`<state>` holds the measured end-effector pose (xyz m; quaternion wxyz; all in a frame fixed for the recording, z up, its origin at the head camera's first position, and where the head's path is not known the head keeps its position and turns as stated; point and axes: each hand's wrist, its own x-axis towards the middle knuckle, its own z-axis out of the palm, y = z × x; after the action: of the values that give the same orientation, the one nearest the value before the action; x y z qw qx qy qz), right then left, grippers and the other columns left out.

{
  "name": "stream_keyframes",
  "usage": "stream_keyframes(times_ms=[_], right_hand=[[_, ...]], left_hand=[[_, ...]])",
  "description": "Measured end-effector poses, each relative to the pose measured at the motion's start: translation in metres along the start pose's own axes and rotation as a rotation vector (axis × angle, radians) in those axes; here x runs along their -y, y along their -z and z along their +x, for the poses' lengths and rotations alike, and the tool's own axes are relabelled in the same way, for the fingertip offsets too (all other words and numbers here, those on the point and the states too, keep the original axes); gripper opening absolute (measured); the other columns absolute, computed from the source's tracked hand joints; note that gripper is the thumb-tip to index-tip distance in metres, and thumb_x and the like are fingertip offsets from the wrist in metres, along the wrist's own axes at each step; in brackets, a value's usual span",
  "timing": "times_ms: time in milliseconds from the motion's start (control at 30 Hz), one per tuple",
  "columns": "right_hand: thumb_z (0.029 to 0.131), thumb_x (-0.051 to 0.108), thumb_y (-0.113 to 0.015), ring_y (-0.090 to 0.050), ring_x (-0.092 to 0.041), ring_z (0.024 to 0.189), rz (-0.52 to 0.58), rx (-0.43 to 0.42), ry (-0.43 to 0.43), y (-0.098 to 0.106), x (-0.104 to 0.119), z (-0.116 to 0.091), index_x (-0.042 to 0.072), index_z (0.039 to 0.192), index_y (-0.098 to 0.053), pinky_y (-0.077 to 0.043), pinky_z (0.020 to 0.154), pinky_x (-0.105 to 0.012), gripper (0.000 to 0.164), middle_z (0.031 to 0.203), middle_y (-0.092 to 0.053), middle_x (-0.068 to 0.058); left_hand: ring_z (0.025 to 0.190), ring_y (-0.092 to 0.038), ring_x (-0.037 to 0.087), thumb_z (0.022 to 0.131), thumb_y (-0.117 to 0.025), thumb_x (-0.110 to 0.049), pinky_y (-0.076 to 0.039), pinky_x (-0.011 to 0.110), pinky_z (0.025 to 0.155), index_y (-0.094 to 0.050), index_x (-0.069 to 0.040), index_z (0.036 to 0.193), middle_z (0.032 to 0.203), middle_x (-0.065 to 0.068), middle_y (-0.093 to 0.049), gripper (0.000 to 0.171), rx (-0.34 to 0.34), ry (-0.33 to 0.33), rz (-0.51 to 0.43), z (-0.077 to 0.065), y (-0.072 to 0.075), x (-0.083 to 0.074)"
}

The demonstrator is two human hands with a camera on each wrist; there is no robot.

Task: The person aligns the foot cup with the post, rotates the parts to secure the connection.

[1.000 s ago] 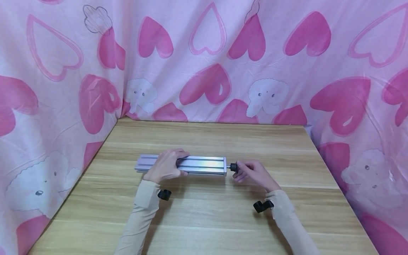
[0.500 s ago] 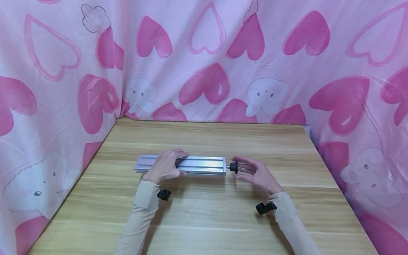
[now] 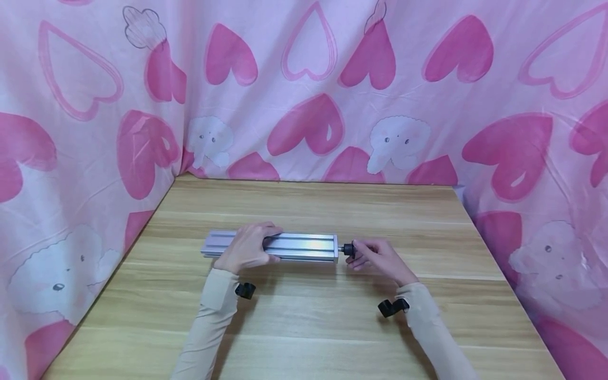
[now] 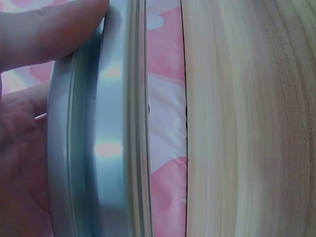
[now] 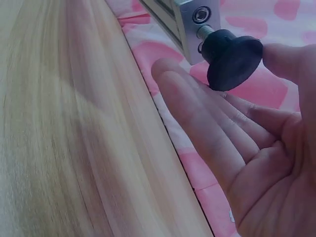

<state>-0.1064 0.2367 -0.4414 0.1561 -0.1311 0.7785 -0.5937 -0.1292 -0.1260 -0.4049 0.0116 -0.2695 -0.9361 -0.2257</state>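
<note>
My left hand [image 3: 246, 249] grips a silver aluminium profile [image 3: 306, 245] from above, near its middle. The grooved bar lies level across the view and appears held above the table. A threaded stud [image 5: 205, 31] sticks out of its right end plate [image 5: 195, 29] and carries a black levelling foot [image 5: 233, 61]. My right hand [image 3: 380, 258] pinches this foot at its rim. In the right wrist view the thumb touches the rim while the other fingers extend beneath it. The left wrist view shows the left thumb [image 4: 49, 32] lying over the profile's groove.
The wood-grain table [image 3: 304, 322] spreads beneath both hands. Pink heart-print cloth [image 3: 304, 121] hangs behind it and along both sides. A black wrist mount sits at each sleeve cuff.
Half a second ago the right fingers were spread loose around the foot; now they have closed on it again. The left hand and the profile have stayed in place.
</note>
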Motion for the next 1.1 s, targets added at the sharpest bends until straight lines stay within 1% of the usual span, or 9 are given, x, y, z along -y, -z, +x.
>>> stream_keyframes(times_ms=[167,267,367,433,533,667,800,933,1100], right_hand=[[0.109,0.038,-0.042,-0.074,-0.035,0.096,-0.06,-0.015,0.039,0.002,0.0,-0.002,-0.005,0.126,-0.064,-0.06,0.088,-0.04,0.051,0.113,-0.073,-0.024],[0.105,0.032,-0.053,-0.07,-0.03,0.112,-0.096,-0.043,0.062,0.003,0.001,-0.006,0.003,0.14,-0.056,-0.056,0.098,-0.038,0.045,0.134,-0.065,-0.019],[0.097,0.02,-0.068,-0.063,-0.028,0.126,-0.083,-0.039,0.107,0.003,0.001,-0.009,0.011,0.148,-0.05,-0.052,0.104,-0.034,0.055,0.148,-0.056,-0.014],[0.092,0.016,-0.074,-0.06,-0.027,0.13,-0.046,-0.024,0.134,0.004,0.002,-0.008,0.01,0.147,-0.051,-0.051,0.104,-0.032,0.06,0.148,-0.056,-0.013],[0.092,0.021,-0.075,-0.067,-0.024,0.12,-0.062,-0.045,0.13,0.004,0.003,-0.007,0.009,0.141,-0.058,-0.055,0.097,-0.028,0.053,0.136,-0.065,-0.011],[0.101,0.031,-0.062,-0.074,-0.032,0.098,-0.028,-0.027,0.055,0.004,0.004,-0.003,0.0,0.13,-0.063,-0.06,0.086,-0.035,0.042,0.114,-0.074,-0.017],[0.107,0.039,-0.046,-0.074,-0.039,0.089,0.027,0.022,-0.005,0.003,0.004,0.001,-0.008,0.122,-0.063,-0.062,0.079,-0.041,0.053,0.102,-0.075,-0.025],[0.109,0.041,-0.039,-0.074,-0.038,0.093,0.008,0.025,0.021,0.002,0.001,0.0,-0.009,0.123,-0.062,-0.062,0.081,-0.04,0.057,0.106,-0.073,-0.028],[0.101,0.024,-0.062,-0.067,-0.029,0.118,-0.069,-0.027,0.08,0.003,0.0,-0.008,0.012,0.142,-0.056,-0.056,0.095,-0.03,0.044,0.136,-0.064,-0.018]], left_hand=[[0.114,-0.067,0.027,0.07,-0.085,-0.033,-0.053,0.049,0.098,-0.07,-0.01,0.13,0.126,0.009,-0.071,0.065,0.0,0.007,-0.016,0.0,0.003,-0.002],[0.114,-0.067,0.027,0.071,-0.085,-0.033,-0.053,0.05,0.098,-0.069,-0.01,0.13,0.127,0.01,-0.07,0.065,0.001,0.011,-0.025,0.0,0.005,-0.003],[0.116,-0.066,0.027,0.071,-0.085,-0.033,-0.052,0.05,0.098,-0.069,-0.01,0.13,0.127,0.009,-0.07,0.066,0.005,0.017,-0.023,0.001,0.005,-0.002],[0.116,-0.066,0.027,0.071,-0.085,-0.033,-0.052,0.049,0.098,-0.069,-0.01,0.13,0.127,0.009,-0.07,0.066,0.006,0.018,-0.017,0.001,0.004,-0.001],[0.115,-0.066,0.026,0.071,-0.085,-0.034,-0.053,0.049,0.097,-0.069,-0.01,0.13,0.127,0.009,-0.071,0.066,0.003,0.013,-0.009,0.001,0.004,-0.001],[0.112,-0.067,0.025,0.07,-0.085,-0.033,-0.054,0.048,0.096,-0.07,-0.012,0.13,0.124,0.008,-0.071,0.065,-0.005,0.01,-0.005,0.001,0.004,-0.003],[0.112,-0.067,0.025,0.069,-0.085,-0.032,-0.054,0.048,0.096,-0.07,-0.013,0.129,0.124,0.007,-0.071,0.065,-0.01,0.015,-0.002,0.001,0.004,-0.005],[0.114,-0.067,0.025,0.069,-0.085,-0.032,-0.053,0.048,0.097,-0.07,-0.013,0.13,0.126,0.008,-0.071,0.065,-0.011,0.014,0.0,0.0,0.004,-0.005],[0.114,-0.067,0.026,0.069,-0.084,-0.033,-0.053,0.048,0.097,-0.07,-0.012,0.13,0.126,0.008,-0.071,0.066,-0.008,0.011,-0.001,0.0,0.004,-0.005]])
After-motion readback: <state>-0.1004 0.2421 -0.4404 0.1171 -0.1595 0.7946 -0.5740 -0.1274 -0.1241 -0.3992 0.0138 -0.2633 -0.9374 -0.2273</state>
